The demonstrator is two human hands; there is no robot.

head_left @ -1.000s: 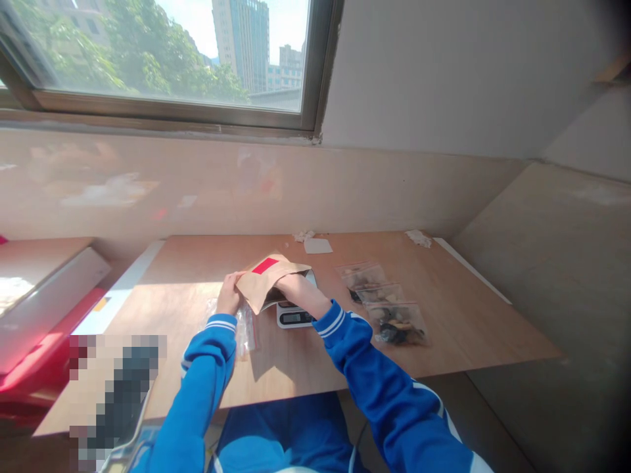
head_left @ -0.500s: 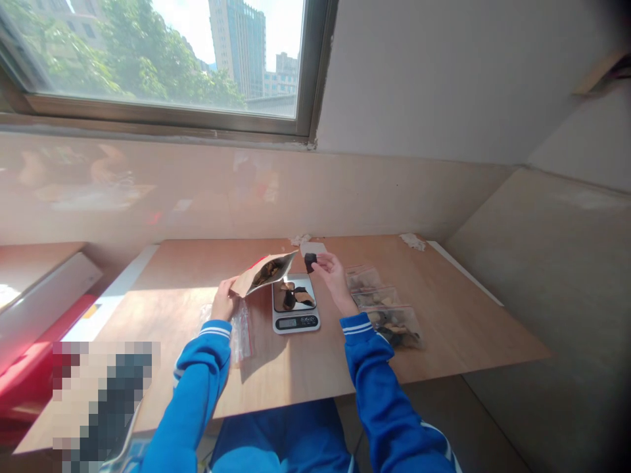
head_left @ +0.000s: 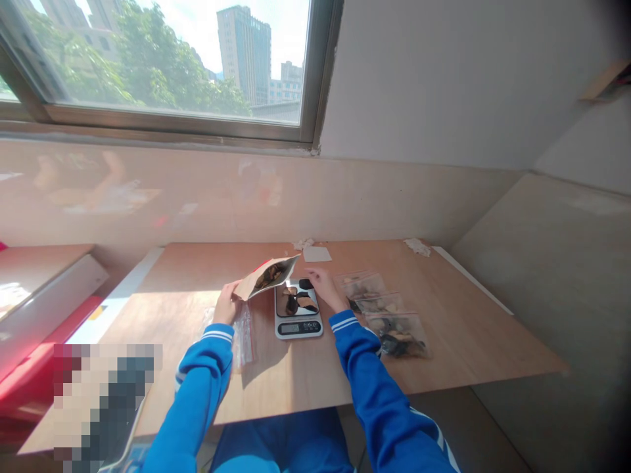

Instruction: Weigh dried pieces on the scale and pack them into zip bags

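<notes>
My left hand is closed on the near end of a brown paper bag. The bag is tilted, its open mouth facing me and showing dark and tan dried pieces inside. Below its far end sits a small digital kitchen scale with a mirror-like plate. Dark and tan pieces lie on the plate, and a black piece rests at its far right corner. Just beside that piece, my right hand hovers with fingers stretched out, seemingly holding nothing.
Several clear zip bags of pieces lie right of the scale. Flat clear bags lie under my left wrist. A white card and crumpled tissues are near the table's back edge, by the wall.
My right hand has come down and left toward the scale. The black piece it held up is now on the plate, out of its fingers. The left hand keeps the paper bag in place.
</notes>
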